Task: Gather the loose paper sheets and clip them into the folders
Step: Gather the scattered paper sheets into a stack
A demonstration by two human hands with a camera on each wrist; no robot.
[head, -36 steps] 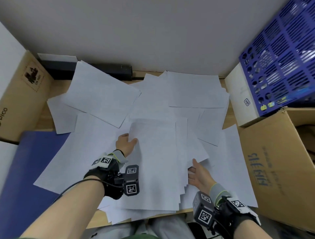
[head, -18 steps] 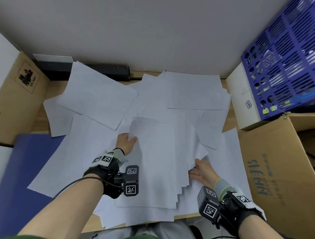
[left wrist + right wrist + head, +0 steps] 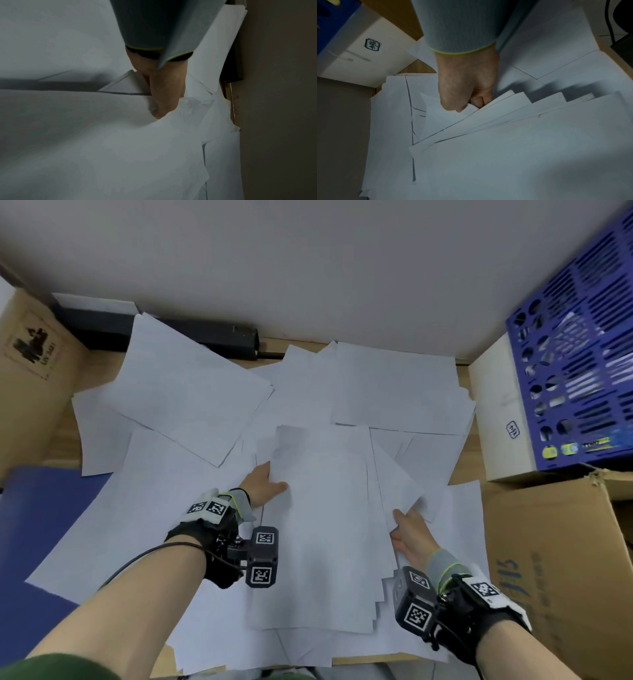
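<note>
Many white paper sheets lie scattered over the desk. A fanned stack of sheets sits in the middle, raised a little off the others. My left hand holds the stack's left edge, thumb on top and fingers hidden beneath; the left wrist view shows the thumb pressing into the paper. My right hand grips the stack's right edge, and in the right wrist view the right hand pinches the fanned sheets with fingers tucked under. A blue folder lies at the left, partly under paper.
A cardboard box stands at the far left, another cardboard box at the right. A white box and a blue perforated crate stand at the back right. A black bar runs along the wall.
Both hands have drawn the stack together: the right hand slid leftward and up along the right edge, pushing the fanned sheets under the top one. The left hand stayed at the left edge.
</note>
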